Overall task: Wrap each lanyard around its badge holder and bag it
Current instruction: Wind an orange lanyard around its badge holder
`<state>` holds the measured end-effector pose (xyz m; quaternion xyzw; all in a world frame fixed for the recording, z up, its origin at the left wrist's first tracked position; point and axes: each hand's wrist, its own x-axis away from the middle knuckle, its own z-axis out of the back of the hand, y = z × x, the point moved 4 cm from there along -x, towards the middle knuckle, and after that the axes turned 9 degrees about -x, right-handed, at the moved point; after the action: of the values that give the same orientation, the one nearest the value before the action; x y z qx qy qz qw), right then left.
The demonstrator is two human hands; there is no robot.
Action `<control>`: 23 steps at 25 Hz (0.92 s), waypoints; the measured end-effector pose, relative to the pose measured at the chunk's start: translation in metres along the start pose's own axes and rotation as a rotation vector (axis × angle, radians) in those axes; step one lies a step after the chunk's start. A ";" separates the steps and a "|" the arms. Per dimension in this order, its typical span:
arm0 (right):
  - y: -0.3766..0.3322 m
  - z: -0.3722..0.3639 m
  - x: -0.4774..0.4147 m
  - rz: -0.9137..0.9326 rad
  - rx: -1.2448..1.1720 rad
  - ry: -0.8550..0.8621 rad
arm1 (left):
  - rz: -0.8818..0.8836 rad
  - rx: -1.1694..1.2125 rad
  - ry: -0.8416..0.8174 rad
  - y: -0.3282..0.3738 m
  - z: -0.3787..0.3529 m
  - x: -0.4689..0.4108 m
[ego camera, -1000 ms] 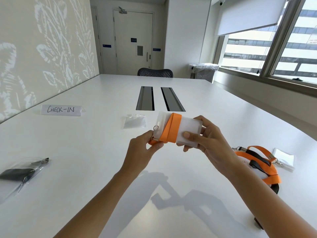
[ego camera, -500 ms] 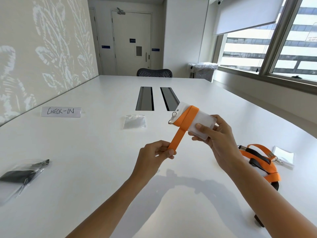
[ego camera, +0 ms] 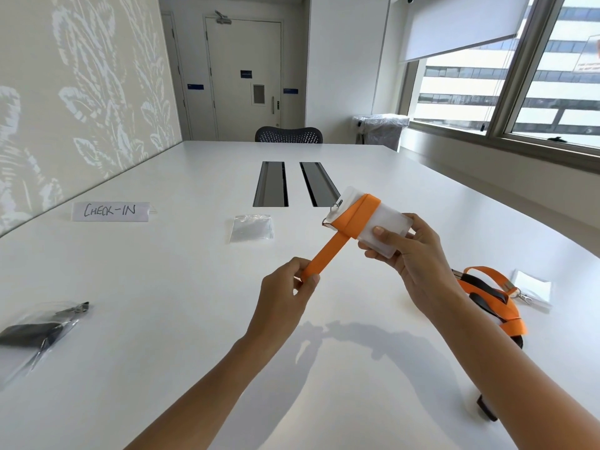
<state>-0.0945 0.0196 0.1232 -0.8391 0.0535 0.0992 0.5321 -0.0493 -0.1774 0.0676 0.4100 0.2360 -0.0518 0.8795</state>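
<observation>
The main risk is slack. The orange lanyard [ego camera: 328,251] runs taut from the badge holder [ego camera: 391,220] down to the left hand [ego camera: 285,287], whose fingers [ego camera: 310,280] pinch its free end. If that pull eases, the turns could loosen. They sit close to the holder's far-left end by the metal clip [ego camera: 336,206], so they could slide off there. A twist in the flat strap would also make a bulky bundle for the small empty zip bag [ego camera: 251,228] lying on the counter [ego camera: 162,287] to the left beyond.

The right hand [ego camera: 412,254] holds the holder above the counter, gripping its near-right end. The holder is frosted white and tilted, and overlapping orange bands cross it.
</observation>
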 end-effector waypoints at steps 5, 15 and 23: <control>0.005 0.004 -0.001 -0.098 -0.126 0.042 | 0.004 0.027 0.000 0.000 -0.001 0.000; 0.011 0.016 -0.008 -0.220 -0.296 0.164 | 0.029 0.003 0.059 -0.004 0.003 0.000; 0.011 0.022 -0.011 -0.219 -0.299 0.223 | 0.070 0.025 0.076 -0.005 0.006 -0.001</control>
<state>-0.1097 0.0346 0.1064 -0.9152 0.0052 -0.0459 0.4003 -0.0490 -0.1856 0.0676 0.4308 0.2541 -0.0082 0.8659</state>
